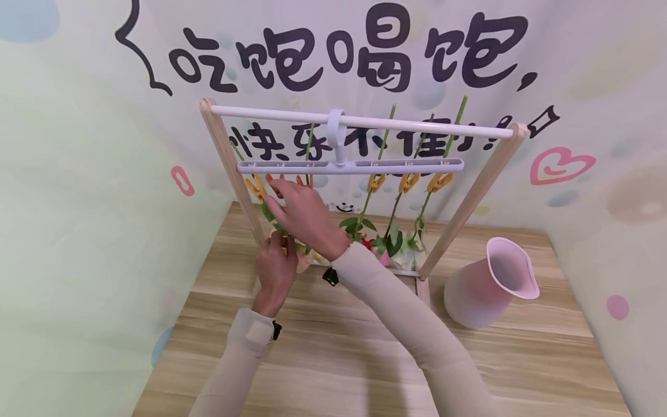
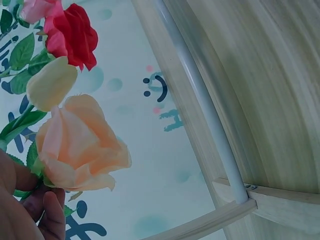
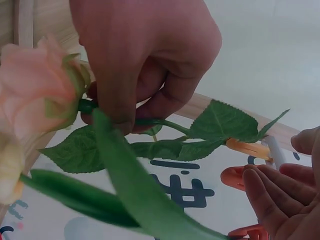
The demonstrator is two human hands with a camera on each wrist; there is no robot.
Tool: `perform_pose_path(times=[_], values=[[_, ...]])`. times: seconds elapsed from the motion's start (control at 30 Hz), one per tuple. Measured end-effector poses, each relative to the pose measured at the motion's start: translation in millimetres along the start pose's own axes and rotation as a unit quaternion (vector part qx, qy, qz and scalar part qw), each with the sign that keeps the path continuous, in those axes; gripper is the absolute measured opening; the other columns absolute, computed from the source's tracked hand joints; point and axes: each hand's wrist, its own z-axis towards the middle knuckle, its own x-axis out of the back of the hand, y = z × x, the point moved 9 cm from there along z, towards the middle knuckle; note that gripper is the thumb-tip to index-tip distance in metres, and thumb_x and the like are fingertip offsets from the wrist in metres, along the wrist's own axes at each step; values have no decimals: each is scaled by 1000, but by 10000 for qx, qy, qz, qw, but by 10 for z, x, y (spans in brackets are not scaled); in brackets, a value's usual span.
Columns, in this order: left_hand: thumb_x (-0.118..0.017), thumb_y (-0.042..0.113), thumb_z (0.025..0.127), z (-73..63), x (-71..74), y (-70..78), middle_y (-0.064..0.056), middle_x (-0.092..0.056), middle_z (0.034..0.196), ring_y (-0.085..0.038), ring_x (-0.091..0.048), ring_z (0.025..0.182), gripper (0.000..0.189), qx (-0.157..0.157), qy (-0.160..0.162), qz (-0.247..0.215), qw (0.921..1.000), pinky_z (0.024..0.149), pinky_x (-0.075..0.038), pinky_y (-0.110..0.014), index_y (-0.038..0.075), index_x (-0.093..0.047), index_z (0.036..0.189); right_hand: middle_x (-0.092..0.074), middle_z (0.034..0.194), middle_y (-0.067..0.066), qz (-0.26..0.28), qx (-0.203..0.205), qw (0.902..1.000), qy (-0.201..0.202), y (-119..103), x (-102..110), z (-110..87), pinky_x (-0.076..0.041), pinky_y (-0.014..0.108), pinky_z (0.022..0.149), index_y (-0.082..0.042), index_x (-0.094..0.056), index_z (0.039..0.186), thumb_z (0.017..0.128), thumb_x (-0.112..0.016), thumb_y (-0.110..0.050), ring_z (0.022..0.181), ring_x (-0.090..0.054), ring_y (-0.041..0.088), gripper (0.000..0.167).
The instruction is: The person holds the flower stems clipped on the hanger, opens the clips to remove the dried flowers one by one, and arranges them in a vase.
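Note:
My left hand (image 1: 276,263) pinches the green stem of a peach rose (image 2: 82,145) just under its bloom. The rose hangs head down, its stem running up to a yellow-orange clip (image 1: 255,188) at the left end of a lavender hanger (image 1: 292,168). By that clip is my right hand (image 1: 307,217), its thumb apart from its loosely bent fingers, which are close to a red-orange clip (image 3: 232,177). Whether they touch it is unclear. Beside the peach rose hang a cream tulip (image 2: 52,84) and a red rose (image 2: 72,37).
The hanger hooks over a white rod (image 1: 427,124) between wooden posts (image 1: 471,205). More stems hang from yellow clips (image 1: 409,183) on its right half. A pink pitcher (image 1: 476,295) stands right of the frame on the wooden table (image 1: 323,341). A printed backdrop (image 1: 94,174) surrounds the table.

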Motion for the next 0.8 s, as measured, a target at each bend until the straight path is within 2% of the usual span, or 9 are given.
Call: perform_pose_path(times=[0.07, 0.17, 0.23, 0.4, 0.63, 0.8], values=[[-64, 7, 90, -4, -10, -3, -15, -67, 73, -37, -63, 58, 7, 22, -25, 13, 10000, 49, -47, -51, 2, -63, 86, -70, 89, 4, -182, 20, 9998, 64, -16, -6, 14, -45, 24, 58, -5, -67, 111, 101, -56, -27, 60, -54, 10, 26], [-64, 7, 90, -11, -25, -14, -14, -67, 73, -37, -63, 59, 5, 76, -89, 29, 9999, 49, -47, -52, 3, -64, 88, -71, 90, 2, -552, 111, 9983, 132, -42, -21, 29, -45, 24, 56, -7, -68, 112, 101, -57, -30, 59, -55, 9, 27], [-64, 7, 90, -14, -30, -20, -13, -67, 73, -37, -63, 60, 5, 112, -121, -9, 9999, 50, -47, -52, 3, -64, 89, -73, 99, 3, -725, 179, 9971, 169, -63, -25, 39, -47, 25, 56, -8, -67, 118, 100, -58, -30, 61, -58, 10, 30], [-63, 7, 91, -15, -29, -22, -12, -65, 71, -36, -62, 59, 6, 92, -116, -67, 9999, 51, -47, -52, 2, -64, 88, -73, 106, 5, -898, 295, 9953, 232, -97, -38, 70, -49, 27, 56, -8, -66, 126, 100, -58, -32, 61, -58, 10, 36], [-63, 7, 92, -21, -22, -36, -14, -62, 69, -35, -59, 54, 9, 34, -60, -30, 10000, 48, -46, -50, 2, -64, 85, -70, 82, -3, -1054, 226, 9939, 248, -99, -85, 126, -50, 34, 69, -14, -67, 119, 99, -58, -39, 58, -57, 9, 33], [-64, 7, 92, -31, -20, -63, -15, -62, 70, -35, -58, 54, 8, 42, -130, 1, 9999, 48, -46, -50, 3, -64, 85, -58, 63, -5, -871, 150, 9958, 244, -99, -122, 154, -42, 26, 51, -14, -67, 113, 100, -58, -39, 50, -51, 9, 30]])
